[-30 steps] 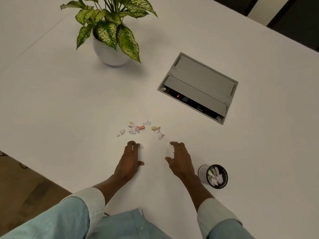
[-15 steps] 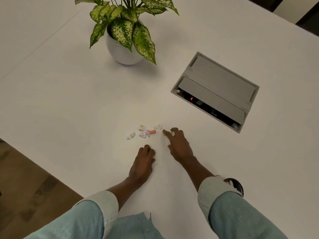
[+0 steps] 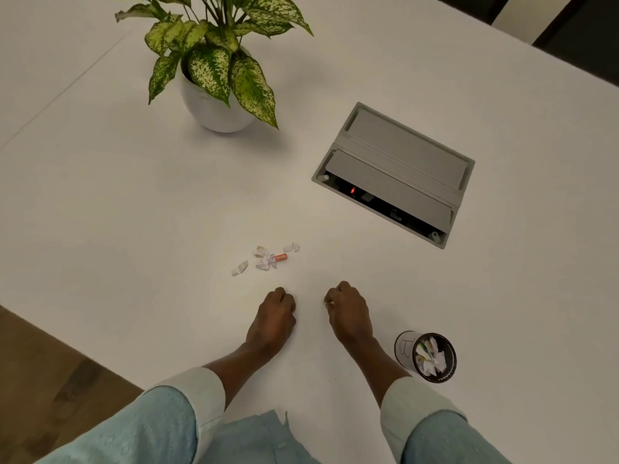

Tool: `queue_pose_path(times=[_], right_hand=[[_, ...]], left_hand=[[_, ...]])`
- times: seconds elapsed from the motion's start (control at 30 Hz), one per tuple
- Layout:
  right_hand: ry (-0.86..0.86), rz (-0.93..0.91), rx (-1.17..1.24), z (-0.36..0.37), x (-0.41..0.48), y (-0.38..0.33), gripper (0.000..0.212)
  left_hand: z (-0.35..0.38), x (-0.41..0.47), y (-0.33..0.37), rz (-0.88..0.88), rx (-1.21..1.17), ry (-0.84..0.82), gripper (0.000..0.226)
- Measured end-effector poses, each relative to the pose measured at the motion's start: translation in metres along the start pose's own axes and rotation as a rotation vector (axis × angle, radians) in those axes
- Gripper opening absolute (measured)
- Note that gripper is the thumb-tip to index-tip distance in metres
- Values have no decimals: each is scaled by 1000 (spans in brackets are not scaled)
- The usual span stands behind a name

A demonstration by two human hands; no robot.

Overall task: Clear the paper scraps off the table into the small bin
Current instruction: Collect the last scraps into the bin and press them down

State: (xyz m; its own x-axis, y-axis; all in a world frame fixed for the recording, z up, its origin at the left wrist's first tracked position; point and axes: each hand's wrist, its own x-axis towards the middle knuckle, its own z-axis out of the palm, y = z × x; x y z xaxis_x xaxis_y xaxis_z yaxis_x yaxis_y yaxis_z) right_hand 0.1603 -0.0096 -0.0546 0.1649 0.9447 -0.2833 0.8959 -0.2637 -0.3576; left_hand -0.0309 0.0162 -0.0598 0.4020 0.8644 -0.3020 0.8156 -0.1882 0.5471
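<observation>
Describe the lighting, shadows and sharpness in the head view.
Head view: soft, dim, even light, no glare on the white table; the potted plant throws a faint shadow to its right; wide-angle lens bends the table edges; paper scraps look small and slightly soft; both hands fairly sharp.

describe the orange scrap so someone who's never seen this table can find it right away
Start at the grey cable box set into the white table, then look toward the person's hands for the small cluster of paper scraps. The orange scrap lies at the cluster's middle, a short bar. It is the only coloured piece; its neighbours are white or pale.
</observation>
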Motion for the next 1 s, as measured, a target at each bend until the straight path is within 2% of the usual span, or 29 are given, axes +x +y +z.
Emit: queue_pose_path(times=[0.23,0.4,0.5,0.63,0.83,0.9,1.0], right_hand=[[179,315,388,-27,-56,14,10],[395,492,557,-64,-105,29,8],[524,578,539,-84,-130,47,7],[613,722,566,-102,-150,75,9],[622,720,562,-108,-163,98,12],[626,698,502,-108,-167,100,16],[629,666,443,-102,-174,99,22]], left_hand=[[13,-11,46,-42,-315,52,24],[20,-11,122,124,-488,104,26],[20,-12,166,225,-542,91,25],[31,-14,209,321,-551,33,23],[54,-22,237,376,-493,-69,17],[59,-24,235,343,-448,-62,9],[57,-26,221,286,-382,-59,10]])
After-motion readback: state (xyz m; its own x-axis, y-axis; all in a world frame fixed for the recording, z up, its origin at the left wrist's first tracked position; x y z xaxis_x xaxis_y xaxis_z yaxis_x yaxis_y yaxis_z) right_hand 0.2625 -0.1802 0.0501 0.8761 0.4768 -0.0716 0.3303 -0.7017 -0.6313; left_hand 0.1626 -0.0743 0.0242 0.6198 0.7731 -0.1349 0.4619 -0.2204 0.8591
